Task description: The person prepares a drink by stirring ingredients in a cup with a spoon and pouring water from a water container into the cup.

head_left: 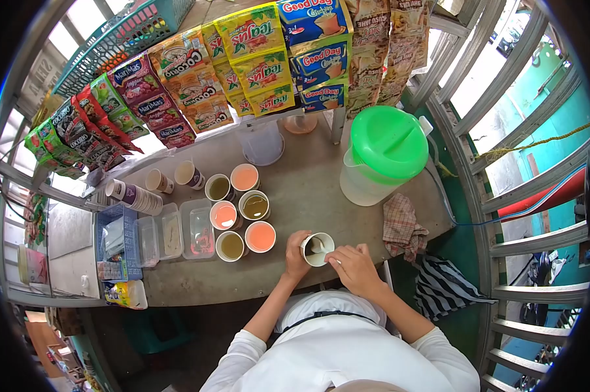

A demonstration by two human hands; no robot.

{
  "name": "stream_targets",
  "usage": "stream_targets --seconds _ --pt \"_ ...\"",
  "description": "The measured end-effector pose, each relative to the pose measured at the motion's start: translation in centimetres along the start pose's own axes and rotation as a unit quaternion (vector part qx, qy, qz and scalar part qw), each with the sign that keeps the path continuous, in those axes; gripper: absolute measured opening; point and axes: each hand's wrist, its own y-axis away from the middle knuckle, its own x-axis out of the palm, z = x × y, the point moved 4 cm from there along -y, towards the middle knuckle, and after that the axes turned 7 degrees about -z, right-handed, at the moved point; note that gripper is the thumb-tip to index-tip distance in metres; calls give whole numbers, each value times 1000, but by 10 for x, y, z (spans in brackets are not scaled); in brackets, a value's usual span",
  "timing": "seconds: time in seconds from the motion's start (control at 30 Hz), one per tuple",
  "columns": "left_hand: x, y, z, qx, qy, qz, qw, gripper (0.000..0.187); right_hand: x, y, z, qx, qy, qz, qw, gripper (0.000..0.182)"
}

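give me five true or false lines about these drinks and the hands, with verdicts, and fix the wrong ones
1. The left hand holds a white cup. True.
2. The right hand is empty. False: it pinches a thin utensil that reaches to the same cup.
3. Of the six filled cups grouped on the counter, three hold a pinkish drink. True.
4. The lid on the pitcher is blue. False: it is green.
5. A checked cloth lies to the right of the held cup. True.
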Motion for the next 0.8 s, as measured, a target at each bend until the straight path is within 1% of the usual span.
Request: stream_targets --seconds 0.07,0.13,0.23,0.33,0.43,0.53,0.63,0.73,0.8 --pt "0 1 1 8 -19 15 1000 69 -1 0 0 13 -24 5 1000 15" --pt "-1 -2 -3 1 1 2 1000 66 -5 -1 3 23 -30 -6 999 15" --pt "1 -3 -3 -6 14 -5 1000 65 -4 -2 2 15 -5 -23 1000 15" --pt "0 -3 -1 -5 4 -5 1000 64 1 -1 0 6 17 -19 1000 15" --pt "-1 -5 0 -4 0 -5 1000 63 2 -2 -2 32 -49 6 998 14" --pt "-2 -8 0 9 -10 16 1000 65 0 -5 -2 13 20 -17 1000 15" --pt "-1 -9 2 13 -17 27 999 66 2 -6 -3 26 -9 18 999 15" --pt "-1 -12 2 12 -17 30 999 65 -1 -10 -2 17 7 -15 1000 15" --pt "-1 -14 2 12 -17 30 999 65 1 -10 -4 18 -2 -2 1000 15"
